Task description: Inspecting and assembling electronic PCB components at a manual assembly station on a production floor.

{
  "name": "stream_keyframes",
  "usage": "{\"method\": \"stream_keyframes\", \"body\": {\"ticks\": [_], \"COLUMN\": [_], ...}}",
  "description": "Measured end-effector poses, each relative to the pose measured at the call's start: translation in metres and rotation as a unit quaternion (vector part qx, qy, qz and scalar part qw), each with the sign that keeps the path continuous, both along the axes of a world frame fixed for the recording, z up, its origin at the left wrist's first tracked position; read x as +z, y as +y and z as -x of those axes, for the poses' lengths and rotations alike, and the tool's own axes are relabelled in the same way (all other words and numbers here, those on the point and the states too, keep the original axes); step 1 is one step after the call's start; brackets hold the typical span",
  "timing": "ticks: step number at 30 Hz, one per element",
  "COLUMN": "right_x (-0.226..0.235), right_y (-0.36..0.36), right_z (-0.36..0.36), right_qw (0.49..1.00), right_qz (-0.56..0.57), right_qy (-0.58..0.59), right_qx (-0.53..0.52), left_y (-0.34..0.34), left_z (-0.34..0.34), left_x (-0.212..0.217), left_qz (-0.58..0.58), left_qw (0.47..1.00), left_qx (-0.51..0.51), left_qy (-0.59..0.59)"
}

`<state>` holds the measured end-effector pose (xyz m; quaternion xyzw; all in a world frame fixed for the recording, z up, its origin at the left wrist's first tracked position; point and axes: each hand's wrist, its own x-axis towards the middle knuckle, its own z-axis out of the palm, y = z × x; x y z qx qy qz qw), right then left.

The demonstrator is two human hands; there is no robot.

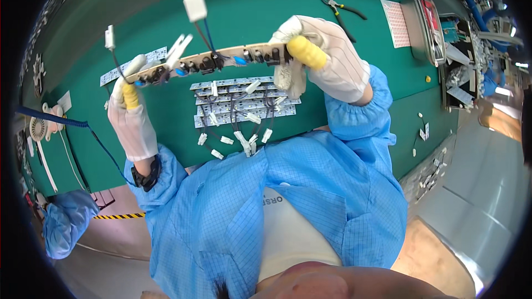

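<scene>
A long, narrow circuit board (244,51) is raised above the green mat, seen nearly edge-on. Black and blue parts line its near side. Wired white connectors (193,1) stick up from it. My left hand (133,124), gloved with yellow finger covers, grips its left end. The other end is pinched in my right hand (338,61), gloved too, with a yellow cover on one finger. Below the raised board, several white circuit boards (246,112) lie in rows, with wired white connectors along their near side. Another white board (111,77) lies partly behind my left hand.
Cutting pliers (334,4) lie at the far right, near a sheet of labels (395,22) and a metal tray (417,39). A dark blue coiled cord (83,124) runs to my left wrist. Small connectors (424,132) lie at the right. A blue sleeve of another person (69,221) shows lower left.
</scene>
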<state>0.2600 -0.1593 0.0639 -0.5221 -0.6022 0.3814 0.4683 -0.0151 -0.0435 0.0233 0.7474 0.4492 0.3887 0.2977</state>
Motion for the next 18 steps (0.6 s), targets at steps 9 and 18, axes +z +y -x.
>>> {"method": "stream_keyframes", "body": {"ticks": [9, 18], "right_x": [-0.015, -0.020], "right_y": [0.005, 0.015], "right_z": [0.006, 0.006], "right_qw": [0.952, 0.954], "right_qz": [0.167, 0.111], "right_qy": [0.239, 0.273], "right_qx": [-0.090, -0.057], "left_y": [-0.009, -0.010], "left_z": [0.012, -0.007], "left_x": [0.003, 0.011], "left_qz": [0.066, 0.132], "left_qw": [0.997, 0.958], "left_qx": [-0.034, -0.093], "left_qy": [-0.021, -0.237]}}
